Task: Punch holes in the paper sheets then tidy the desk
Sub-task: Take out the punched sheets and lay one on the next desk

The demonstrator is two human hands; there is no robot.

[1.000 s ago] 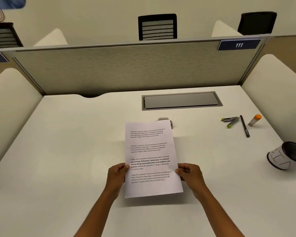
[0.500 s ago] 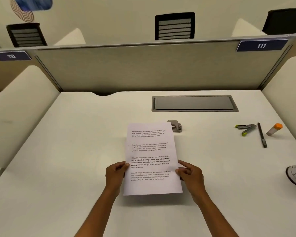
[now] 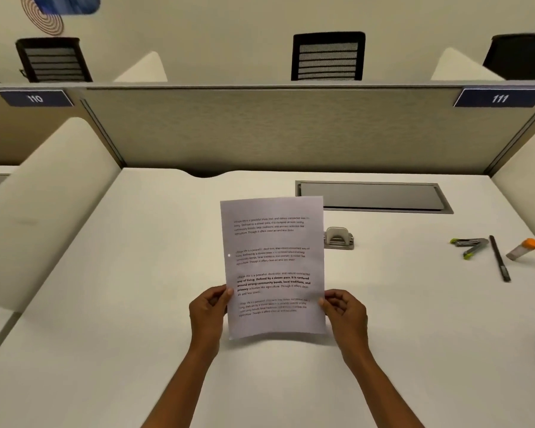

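Observation:
I hold printed paper sheets [image 3: 274, 264] upright above the white desk [image 3: 136, 304], tilted toward me. My left hand [image 3: 209, 310] pinches the lower left edge and my right hand [image 3: 343, 313] pinches the lower right edge. One small punched hole shows near the left margin of the sheets. A grey metal hole punch [image 3: 338, 237] stands on the desk just behind the sheets' right edge, partly hidden by them.
To the right lie two grey-green clips or cutters [image 3: 470, 247], a black pen [image 3: 499, 257] and an orange-capped glue stick [image 3: 522, 248]. A grey cable hatch [image 3: 374, 197] sits at the back. Partition walls [image 3: 260, 128] enclose the desk. A dark object shows at the right edge.
The sheets have been lifted off the desk and raised upright. My right hand's fingers closed on the edge. The view shifted left, so the cup at the right left the frame.

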